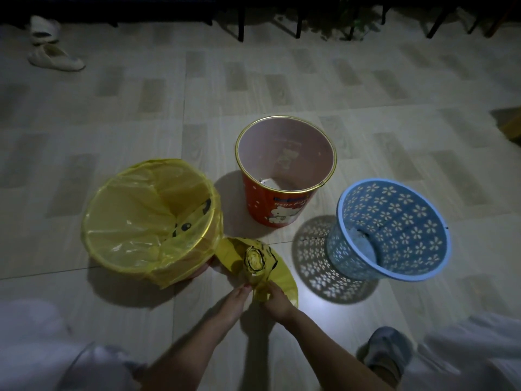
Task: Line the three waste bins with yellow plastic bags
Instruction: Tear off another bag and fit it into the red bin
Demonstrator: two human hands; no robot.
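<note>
Three bins stand on the tiled floor. The left bin (203,215) has a yellow plastic bag (135,218) spread inside it and folded over its rim. The red bin (270,204) in the middle is unlined, with a small white scrap at its bottom. At the right, the blue perforated basket (394,230) tilts toward me, also unlined. A roll of yellow bags (255,259) lies on the floor in front of the bins with one bag partly unrolled. My left hand (234,301) and my right hand (277,299) both pinch the loose yellow bag end (260,292).
White slippers (55,59) lie at the far left. Dark chair and table legs (241,24) line the back edge. My knees and a grey shoe (386,348) fill the bottom corners. The room is dim, with a bright patch of light under the blue basket.
</note>
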